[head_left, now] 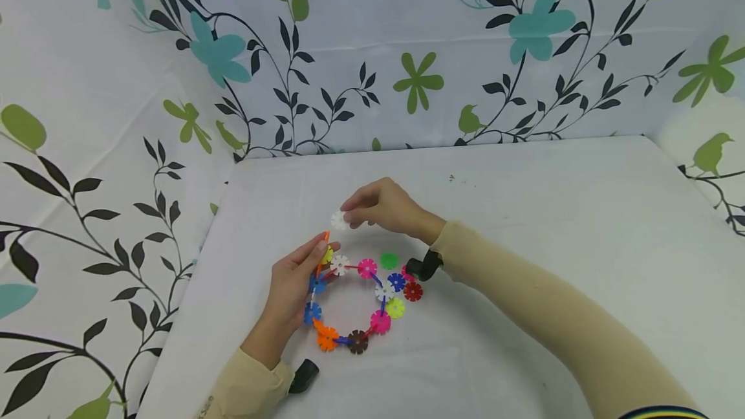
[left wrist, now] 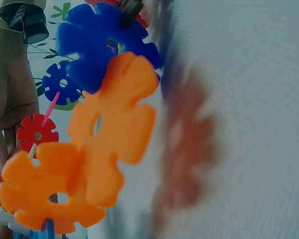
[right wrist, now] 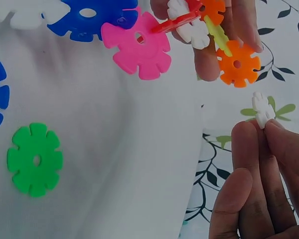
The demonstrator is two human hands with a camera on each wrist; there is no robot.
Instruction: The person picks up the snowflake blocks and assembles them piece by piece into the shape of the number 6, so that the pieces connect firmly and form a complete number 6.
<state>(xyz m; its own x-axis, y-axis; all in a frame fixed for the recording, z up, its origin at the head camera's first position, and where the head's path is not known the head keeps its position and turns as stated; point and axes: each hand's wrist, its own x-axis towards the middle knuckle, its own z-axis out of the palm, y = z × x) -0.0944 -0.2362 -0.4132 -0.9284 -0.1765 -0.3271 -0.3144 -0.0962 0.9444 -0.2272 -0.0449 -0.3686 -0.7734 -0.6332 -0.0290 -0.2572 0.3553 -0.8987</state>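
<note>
A ring of interlocked notched plastic discs (head_left: 357, 342) in several colours is held at its upper left by my left hand (head_left: 288, 283). The thumb and fingers pinch it near a yellow disc (head_left: 328, 255) and an orange disc (right wrist: 237, 64). My right hand (head_left: 388, 209) pinches a single white disc (head_left: 338, 220) between thumb and fingertips, just above the orange end of the ring. In the right wrist view this white disc stands edge-on, apart from the orange one. Two joined orange discs (left wrist: 109, 124) and a blue disc (left wrist: 89, 40) of the ring loom large in the left wrist view.
A loose green disc (head_left: 389, 260) lies beyond the ring. Loose red (head_left: 413, 291) and yellow-green (head_left: 395, 308) discs lie at its right, close to a dark blue one (head_left: 396, 282). Everything is on a white-covered table (head_left: 524, 212), with a leaf-patterned cloth (head_left: 349, 50) behind.
</note>
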